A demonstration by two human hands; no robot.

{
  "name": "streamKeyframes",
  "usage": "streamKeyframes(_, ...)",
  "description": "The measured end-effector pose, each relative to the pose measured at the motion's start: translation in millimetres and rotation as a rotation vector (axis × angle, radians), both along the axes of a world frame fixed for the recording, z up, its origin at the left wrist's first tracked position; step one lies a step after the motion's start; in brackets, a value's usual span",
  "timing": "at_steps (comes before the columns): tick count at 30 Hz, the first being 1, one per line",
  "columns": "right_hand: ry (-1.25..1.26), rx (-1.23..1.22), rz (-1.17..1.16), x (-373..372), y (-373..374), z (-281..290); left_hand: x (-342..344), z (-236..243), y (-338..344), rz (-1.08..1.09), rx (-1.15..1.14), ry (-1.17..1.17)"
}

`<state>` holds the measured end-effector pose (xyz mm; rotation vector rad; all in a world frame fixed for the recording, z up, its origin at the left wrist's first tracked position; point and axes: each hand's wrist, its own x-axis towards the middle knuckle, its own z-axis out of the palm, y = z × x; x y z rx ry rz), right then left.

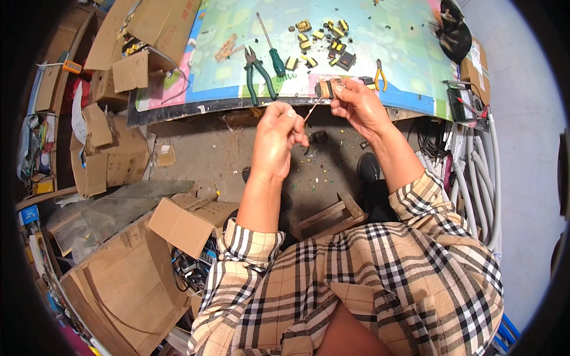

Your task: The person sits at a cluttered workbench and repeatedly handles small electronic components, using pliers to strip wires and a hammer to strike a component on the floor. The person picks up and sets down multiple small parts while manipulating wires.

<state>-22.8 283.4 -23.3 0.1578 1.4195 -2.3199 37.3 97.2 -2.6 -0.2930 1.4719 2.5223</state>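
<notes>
In my right hand (361, 105) is a small dark coil bobbin (325, 89) wound with copper-coloured wire, pinched between thumb and fingers at the table's near edge. A thin copper wire (314, 107) runs from it down to my left hand (276, 133), whose closed fingers grip the other end. Beyond my hands lie green-handled combination pliers (257, 77) and a green-handled screwdriver (274, 53). Small orange-handled pliers (380, 77) rest just past my right hand. Several yellow-and-black transformer pieces (338, 46) are scattered on the table, with a tangle of copper wire (227, 47) farther left.
A dark cat (455, 35) is at the table's far right corner. Cardboard boxes (107, 151) crowd the left side. Grey pipes (482, 184) stand at right, near a small black device with leads (458, 105). A wooden stool (332, 216) and debris are on the floor below.
</notes>
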Motion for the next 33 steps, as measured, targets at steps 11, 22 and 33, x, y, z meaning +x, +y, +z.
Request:
streamKeyframes(11,-0.067,-0.283,-0.163,-3.3,6.8,-18.7,3.0,-7.6,-6.4,0.088,0.256,-0.092)
streamKeyframes(22,0.53,0.43,0.2,6.2,-7.2,11.7,0.4,7.6,-29.3,0.28,-0.741,0.359)
streamKeyframes(33,0.567,0.403,0.25,17.9,-15.0,18.6,3.3,10.6,-4.5,0.235,-1.362,0.751)
